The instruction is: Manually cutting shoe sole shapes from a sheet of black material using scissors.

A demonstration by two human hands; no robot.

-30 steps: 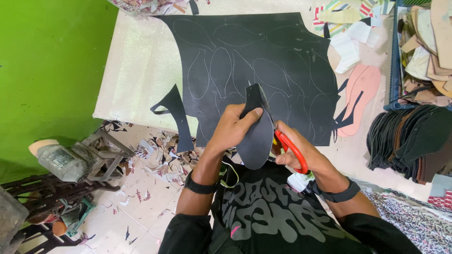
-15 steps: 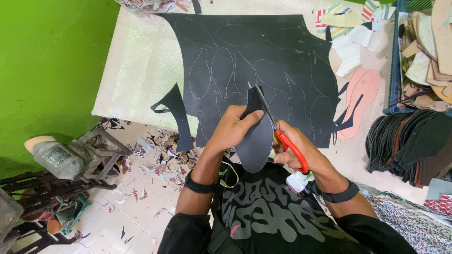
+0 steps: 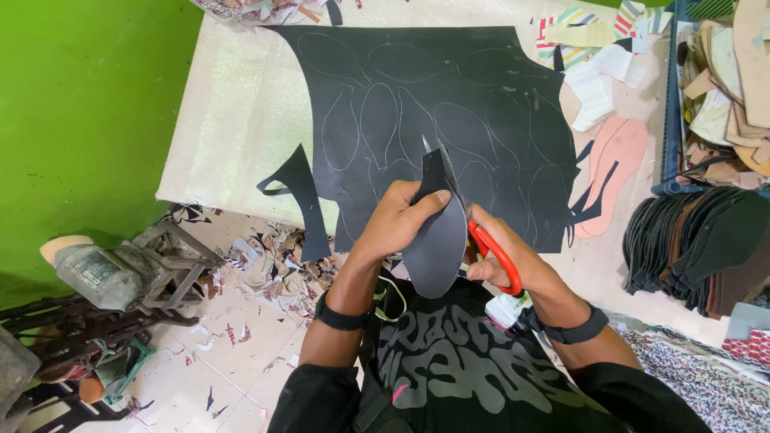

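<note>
Holding a black sole-shaped piece of thin sheet up in front of the chest, the left hand is closed on it, with the thumb lying flat across the front and the other fingers hidden behind. The piece stands almost upright, with its narrow end up and its round end down. It is above the near edge of the pale desk, not lying on it.

The right hand is closed around the handles of the red-handled scissors. The fingers go through the red loops. The thin metal blades run up along the right edge of the black piece, and the tip pokes out just above its top. I cannot tell how wide the blades are open.

Both wrists wear dark bands.

On the desk lies a big black sheet with pale sole outlines drawn on it. A curvy black offcut lies on the near left part of the desk, just beside the big sheet. Two pink sole shapes lie to the right of the sheet. Stacks of dark cut soles sit further right.

Small scraps cover the tiled floor on the left. A grey metal machine stands there near the green wall.
</note>
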